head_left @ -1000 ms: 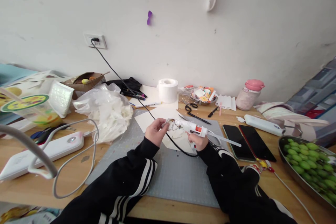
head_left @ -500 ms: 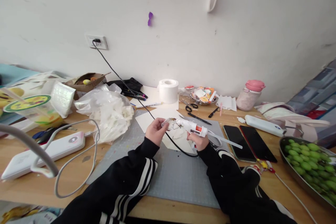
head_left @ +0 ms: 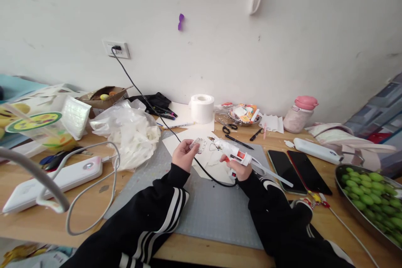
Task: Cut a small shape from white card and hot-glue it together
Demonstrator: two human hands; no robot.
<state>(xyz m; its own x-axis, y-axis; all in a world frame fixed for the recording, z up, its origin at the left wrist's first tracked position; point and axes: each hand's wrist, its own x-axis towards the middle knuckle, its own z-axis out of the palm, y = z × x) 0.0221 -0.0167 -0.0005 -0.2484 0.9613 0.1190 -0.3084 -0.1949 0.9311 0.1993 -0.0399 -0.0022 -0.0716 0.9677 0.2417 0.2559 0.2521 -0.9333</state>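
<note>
My left hand (head_left: 184, 155) pinches a small clear piece with a scalloped, wavy outline (head_left: 199, 145) between thumb and fingers. Wrapped round the handle of a white hot glue gun (head_left: 231, 150) is my right hand (head_left: 240, 169), with a finger at the orange trigger. The gun's nozzle points up and left, a short gap away from the clear piece. A long translucent glue stick (head_left: 272, 172) sticks out of its rear. Beneath both hands lie white paper sheets (head_left: 176, 142) on a grey cutting mat (head_left: 216, 213).
A black cable (head_left: 141, 92) runs from the wall socket (head_left: 116, 49) down between my hands. Behind stand a white paper roll (head_left: 202, 109) and black scissors (head_left: 230, 128). Two phones (head_left: 295, 171) and a bowl of green fruit (head_left: 370, 192) are at right; a plastic bag (head_left: 128, 134) and power bank (head_left: 56, 182) at left.
The glue gun's nozzle has drawn away to the right from the clear piece, opening a gap. My left hand has tilted the piece, so its outline shows more.
</note>
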